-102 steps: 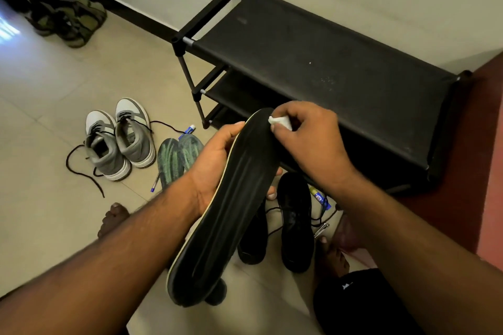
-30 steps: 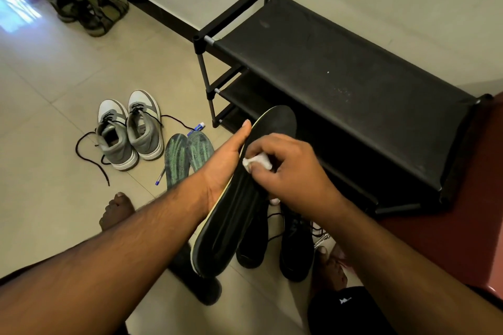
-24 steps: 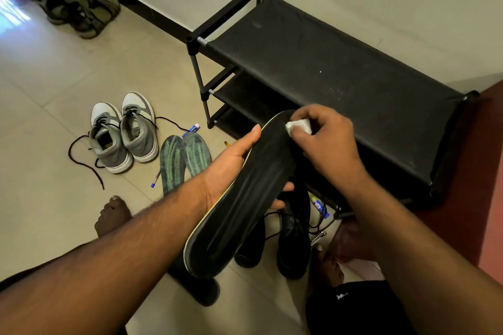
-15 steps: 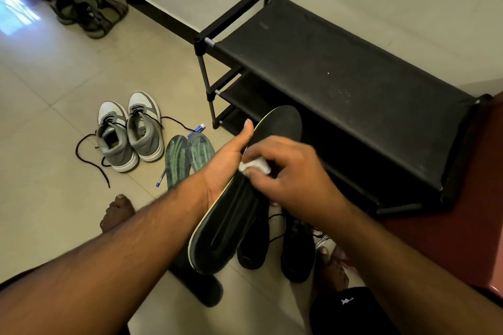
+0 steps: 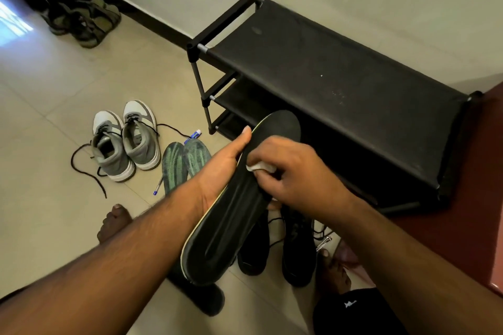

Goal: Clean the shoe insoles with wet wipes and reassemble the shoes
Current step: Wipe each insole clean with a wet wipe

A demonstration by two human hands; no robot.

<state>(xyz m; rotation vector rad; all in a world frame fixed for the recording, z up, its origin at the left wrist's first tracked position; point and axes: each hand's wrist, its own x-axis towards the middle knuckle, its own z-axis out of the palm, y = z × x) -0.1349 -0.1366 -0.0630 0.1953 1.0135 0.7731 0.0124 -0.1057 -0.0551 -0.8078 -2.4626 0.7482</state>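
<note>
A: I read a black shoe rack (image 5: pixel 340 84) at 1 o'clock, against the wall, top shelf bare fabric.

B: Floor?

A: Pair of olive sandals (image 5: pixel 84 19) at 10 o'clock, in the corner by the dark skirting. Blue pen (image 5: pixel 158 186) on the tile at 9 o'clock, small blue-and-white tube (image 5: pixel 193 135) up from it. Bare foot (image 5: pixel 113 221) at 8 o'clock. Red floor strip (image 5: pixel 462 226) at 3.

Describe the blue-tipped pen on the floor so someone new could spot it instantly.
Start at the black fabric-shelved shoe rack against the wall, then drop to the beige tiled floor on its left, where two green striped insoles lie beside the grey-and-white sneakers. The thin clear pen with a blue tip pokes out at the insoles' near-left edge, the only slim straight stick there.
</note>
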